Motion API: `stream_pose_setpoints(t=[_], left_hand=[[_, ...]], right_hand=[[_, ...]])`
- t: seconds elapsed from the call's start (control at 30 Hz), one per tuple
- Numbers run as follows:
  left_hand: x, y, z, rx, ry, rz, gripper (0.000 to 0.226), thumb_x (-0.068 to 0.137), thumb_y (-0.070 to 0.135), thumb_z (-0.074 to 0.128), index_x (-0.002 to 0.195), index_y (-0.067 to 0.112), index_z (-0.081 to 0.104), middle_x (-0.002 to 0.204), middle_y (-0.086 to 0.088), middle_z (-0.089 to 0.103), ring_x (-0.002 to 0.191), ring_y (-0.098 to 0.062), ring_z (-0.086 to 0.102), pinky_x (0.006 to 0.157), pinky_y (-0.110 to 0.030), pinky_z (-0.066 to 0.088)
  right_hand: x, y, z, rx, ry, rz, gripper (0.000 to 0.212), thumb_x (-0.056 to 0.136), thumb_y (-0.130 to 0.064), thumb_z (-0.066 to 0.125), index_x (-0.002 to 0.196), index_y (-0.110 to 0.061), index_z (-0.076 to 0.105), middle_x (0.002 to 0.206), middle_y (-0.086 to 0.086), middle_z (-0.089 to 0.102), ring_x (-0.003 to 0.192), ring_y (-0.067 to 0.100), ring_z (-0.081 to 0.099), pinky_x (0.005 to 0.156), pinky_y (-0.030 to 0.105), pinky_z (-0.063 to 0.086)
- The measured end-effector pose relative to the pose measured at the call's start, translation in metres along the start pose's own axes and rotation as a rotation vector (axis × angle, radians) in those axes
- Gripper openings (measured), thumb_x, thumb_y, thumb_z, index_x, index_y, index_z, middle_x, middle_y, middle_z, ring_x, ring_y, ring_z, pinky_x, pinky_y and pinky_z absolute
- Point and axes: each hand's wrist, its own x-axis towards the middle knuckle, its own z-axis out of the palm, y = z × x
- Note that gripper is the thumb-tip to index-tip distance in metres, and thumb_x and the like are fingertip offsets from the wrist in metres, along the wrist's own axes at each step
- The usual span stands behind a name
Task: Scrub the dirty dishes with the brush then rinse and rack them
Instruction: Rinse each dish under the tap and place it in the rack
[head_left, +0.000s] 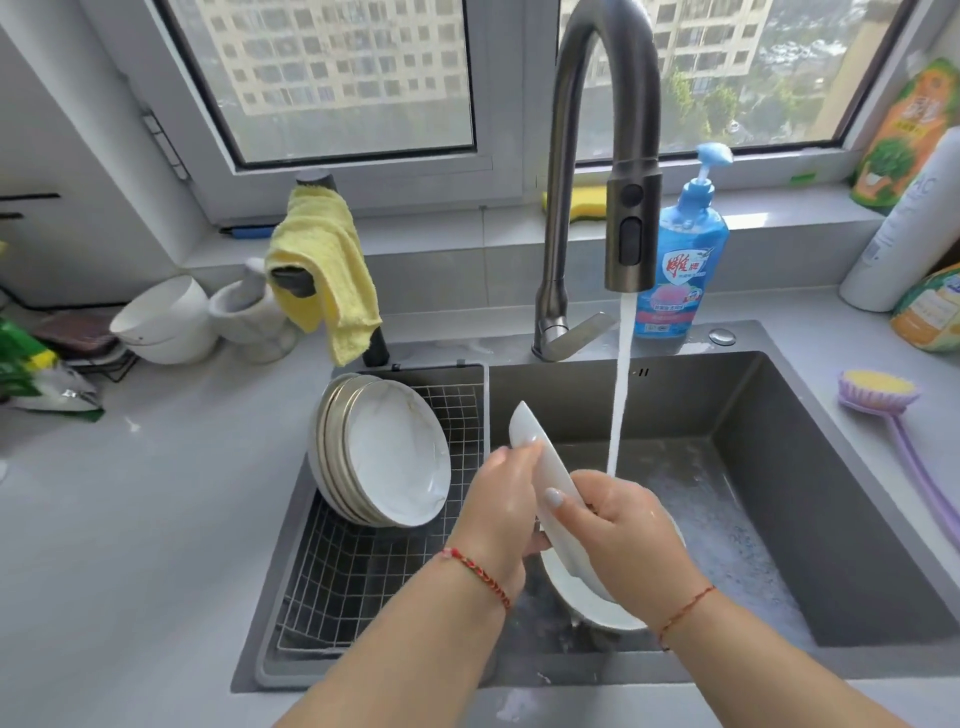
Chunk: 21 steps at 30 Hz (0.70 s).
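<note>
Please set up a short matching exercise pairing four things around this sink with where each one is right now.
Things:
1. brush
2. stacked plates
3. yellow cloth
4. soap bottle

Places:
A. leaning in the wire rack
B. standing behind the sink, right of the tap
C. lying on the counter, right of the sink
D. draped over a dark holder, left of the tap

Pairs: 1-C, 2-A, 3-D, 4-B

Home kitchen: grey sink (857, 519) with running tap (597, 156), wire dish rack (363, 571) holding plates (395, 457), soap bottle (680, 249), window (337, 78) facing apartment blocks.
</note>
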Motion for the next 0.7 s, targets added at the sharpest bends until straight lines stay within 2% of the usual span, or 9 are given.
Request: stream_pose_setpoints(t=[0.07, 0.13, 0.23, 0.3, 0.4, 0.47, 0.53, 0.6, 0.7], left_hand=[[-0.006, 0.005, -0.004, 0.027, -0.017, 0.072, 0.04, 0.104, 0.043, 0.039, 0.134, 0.021, 0.052, 0.12, -0.012, 0.065, 0.108, -0.027, 0.066, 0.085, -0.047, 0.059], [-0.012, 0.013, -0.01, 0.032, -0.017, 0.164, 0.04, 0.104, 0.044, 0.036, 0.135, 0.024, 0.051, 0.122, -0.01, 0.065, 0.109, -0.025, 0.065, 0.086, -0.045, 0.06], [-0.018, 0.029, -0.023, 0.023, 0.016, 0.289, 0.038, 0.106, 0.042, 0.033, 0.134, 0.025, 0.054, 0.12, -0.006, 0.067, 0.108, -0.021, 0.067, 0.085, -0.041, 0.06], [-0.022, 0.04, -0.036, -0.014, 0.046, 0.32, 0.033, 0.106, 0.038, 0.033, 0.123, 0.028, 0.059, 0.115, -0.005, 0.07, 0.104, -0.019, 0.068, 0.084, -0.038, 0.06], [-0.02, 0.048, -0.06, -0.052, 0.112, 0.306, 0.029, 0.106, 0.037, 0.034, 0.099, 0.031, 0.061, 0.105, -0.006, 0.071, 0.101, -0.018, 0.068, 0.084, -0.038, 0.058], [-0.01, 0.046, -0.078, -0.075, 0.2, 0.287, 0.026, 0.106, 0.037, 0.035, 0.097, 0.027, 0.059, 0.1, -0.001, 0.066, 0.096, -0.012, 0.064, 0.078, -0.031, 0.055], [0.001, 0.04, -0.094, -0.068, 0.282, 0.268, 0.024, 0.106, 0.037, 0.036, 0.099, 0.025, 0.056, 0.1, 0.003, 0.06, 0.096, -0.011, 0.059, 0.082, -0.032, 0.053], [0.012, 0.033, -0.109, -0.04, 0.341, 0.246, 0.026, 0.105, 0.038, 0.036, 0.089, 0.028, 0.053, 0.096, 0.003, 0.056, 0.092, -0.011, 0.055, 0.088, -0.035, 0.049], [0.023, 0.023, -0.128, -0.014, 0.393, 0.227, 0.03, 0.105, 0.037, 0.037, 0.078, 0.029, 0.048, 0.083, 0.007, 0.048, 0.074, -0.007, 0.047, 0.083, -0.034, 0.043]], right_hand=[[-0.001, -0.01, -0.002, 0.044, 0.044, -0.028, 0.033, 0.094, -0.039, 0.051, 0.069, -0.02, 0.062, 0.071, -0.009, 0.064, 0.072, 0.011, 0.059, 0.059, 0.032, 0.052], [-0.001, -0.024, -0.003, 0.111, 0.065, -0.075, 0.029, 0.094, -0.038, 0.051, 0.068, -0.031, 0.062, 0.073, -0.023, 0.064, 0.075, 0.0, 0.06, 0.057, 0.017, 0.05], [0.001, -0.05, -0.001, 0.23, 0.076, -0.122, 0.023, 0.092, -0.036, 0.053, 0.071, -0.036, 0.062, 0.075, -0.025, 0.066, 0.078, -0.001, 0.063, 0.056, 0.012, 0.049], [0.009, -0.062, 0.007, 0.261, 0.094, -0.133, 0.022, 0.091, -0.036, 0.053, 0.071, -0.034, 0.061, 0.076, -0.024, 0.064, 0.077, -0.004, 0.06, 0.054, 0.013, 0.049], [0.03, -0.072, 0.026, 0.317, 0.108, -0.095, 0.028, 0.095, -0.031, 0.053, 0.071, -0.017, 0.062, 0.069, -0.004, 0.06, 0.065, 0.007, 0.055, 0.054, 0.02, 0.047], [0.046, -0.076, 0.043, 0.365, 0.117, -0.065, 0.034, 0.095, -0.026, 0.054, 0.071, -0.001, 0.058, 0.061, 0.001, 0.049, 0.055, 0.008, 0.044, 0.052, 0.024, 0.039], [0.062, -0.077, 0.064, 0.42, 0.118, -0.016, 0.04, 0.095, -0.022, 0.054, 0.072, 0.01, 0.048, 0.064, 0.006, 0.042, 0.058, 0.013, 0.038, 0.054, 0.027, 0.033], [0.075, -0.076, 0.087, 0.435, 0.096, 0.046, 0.04, 0.095, -0.023, 0.053, 0.07, 0.008, 0.046, 0.064, 0.006, 0.04, 0.06, 0.016, 0.037, 0.057, 0.029, 0.033], [0.092, -0.071, 0.121, 0.34, 0.062, 0.107, 0.04, 0.096, -0.026, 0.049, 0.06, -0.009, 0.042, 0.061, 0.001, 0.041, 0.059, 0.017, 0.038, 0.059, 0.03, 0.033]])
